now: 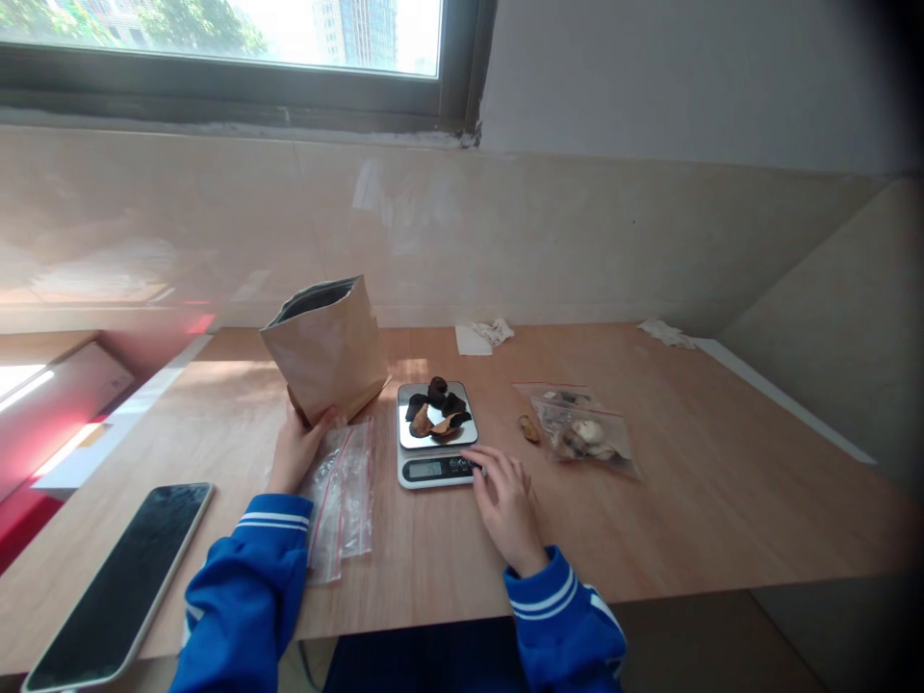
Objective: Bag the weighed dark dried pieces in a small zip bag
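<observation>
Left of centre, the left hand [299,448] is closing thumb and fingers on the lower corner of an open-topped, tan paper bag [328,351], which is standing tilted on the table. At centre, the right hand [505,496] is holding nothing; its fingers are curving loosely, the foremost reaching the button panel of a white, square-plated digital kitchen scale [437,472]. Dark brown, curled dried pieces [440,414] are lying on the scale's plate. Transparent, red-striped plastic zip bags [339,510] are lying flat just beside the left hand. Right of the scale, a single tan dried piece [529,429] is lying near filled transparent zip bags [588,438]. A black-screened, pale-edged smartphone [119,587] is occupying the lower left. The light-brown wooden table [693,520] is supporting everything; crumpled white tissue [493,331] is lying at its far edge.
</observation>
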`<act>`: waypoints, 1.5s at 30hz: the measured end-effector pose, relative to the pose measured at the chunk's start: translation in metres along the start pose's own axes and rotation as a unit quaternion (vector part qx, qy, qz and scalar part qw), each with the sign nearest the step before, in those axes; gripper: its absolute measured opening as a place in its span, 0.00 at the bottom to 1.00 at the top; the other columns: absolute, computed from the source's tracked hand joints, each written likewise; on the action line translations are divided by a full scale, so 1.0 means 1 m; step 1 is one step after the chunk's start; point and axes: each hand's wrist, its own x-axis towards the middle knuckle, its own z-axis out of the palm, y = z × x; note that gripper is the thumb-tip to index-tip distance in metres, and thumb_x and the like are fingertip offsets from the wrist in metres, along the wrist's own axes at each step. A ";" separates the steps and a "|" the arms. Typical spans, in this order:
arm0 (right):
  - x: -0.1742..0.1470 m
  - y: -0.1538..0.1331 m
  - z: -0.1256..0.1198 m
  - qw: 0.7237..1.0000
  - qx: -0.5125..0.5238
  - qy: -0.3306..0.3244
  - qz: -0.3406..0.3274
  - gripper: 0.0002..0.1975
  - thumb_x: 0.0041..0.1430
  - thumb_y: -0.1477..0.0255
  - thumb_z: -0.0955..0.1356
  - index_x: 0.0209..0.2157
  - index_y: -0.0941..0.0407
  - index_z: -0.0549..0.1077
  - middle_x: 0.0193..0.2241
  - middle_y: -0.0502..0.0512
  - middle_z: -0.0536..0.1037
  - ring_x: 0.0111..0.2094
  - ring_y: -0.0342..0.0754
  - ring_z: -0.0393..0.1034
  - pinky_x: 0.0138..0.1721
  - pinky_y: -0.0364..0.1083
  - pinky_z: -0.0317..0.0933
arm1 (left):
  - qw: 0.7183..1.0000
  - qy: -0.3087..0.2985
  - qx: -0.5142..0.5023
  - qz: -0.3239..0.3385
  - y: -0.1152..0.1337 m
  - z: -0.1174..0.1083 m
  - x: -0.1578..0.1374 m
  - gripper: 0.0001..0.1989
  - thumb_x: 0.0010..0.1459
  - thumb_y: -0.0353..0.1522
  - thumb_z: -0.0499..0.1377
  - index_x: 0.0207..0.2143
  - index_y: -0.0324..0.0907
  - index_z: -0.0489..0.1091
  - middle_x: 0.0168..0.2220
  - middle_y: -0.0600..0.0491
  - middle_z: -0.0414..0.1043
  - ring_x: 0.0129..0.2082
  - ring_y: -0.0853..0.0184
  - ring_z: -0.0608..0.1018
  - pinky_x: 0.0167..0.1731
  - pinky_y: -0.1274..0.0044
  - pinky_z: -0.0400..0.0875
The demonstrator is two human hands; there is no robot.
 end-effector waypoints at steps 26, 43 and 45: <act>-0.020 0.020 -0.012 0.995 0.080 0.035 0.057 0.14 0.61 0.76 0.58 0.37 0.51 0.74 0.37 0.55 0.74 0.42 0.53 0.65 0.46 0.54 0.59 | 0.982 -0.128 0.104 0.093 0.058 -0.042 -0.084 0.15 0.55 0.39 0.53 0.43 0.46 0.71 0.40 0.49 0.72 0.37 0.59 0.76 0.41 0.65 0.71; -0.034 -0.106 0.007 0.926 0.367 -0.062 0.068 0.15 0.66 0.67 0.59 0.53 0.53 0.64 0.43 0.56 0.75 0.41 0.46 0.72 0.43 0.44 0.67 | 0.984 -0.005 -0.062 0.169 0.116 0.005 -0.162 0.17 0.64 0.31 0.48 0.52 0.47 0.67 0.47 0.49 0.69 0.47 0.63 0.73 0.44 0.69 0.71; -0.030 -0.114 0.003 0.906 0.411 -0.066 0.080 0.15 0.67 0.67 0.57 0.51 0.53 0.66 0.43 0.56 0.76 0.43 0.46 0.72 0.44 0.44 0.66 | 0.984 -0.003 -0.077 0.163 0.120 0.010 -0.169 0.19 0.64 0.29 0.45 0.55 0.48 0.64 0.52 0.49 0.67 0.52 0.63 0.70 0.50 0.68 0.68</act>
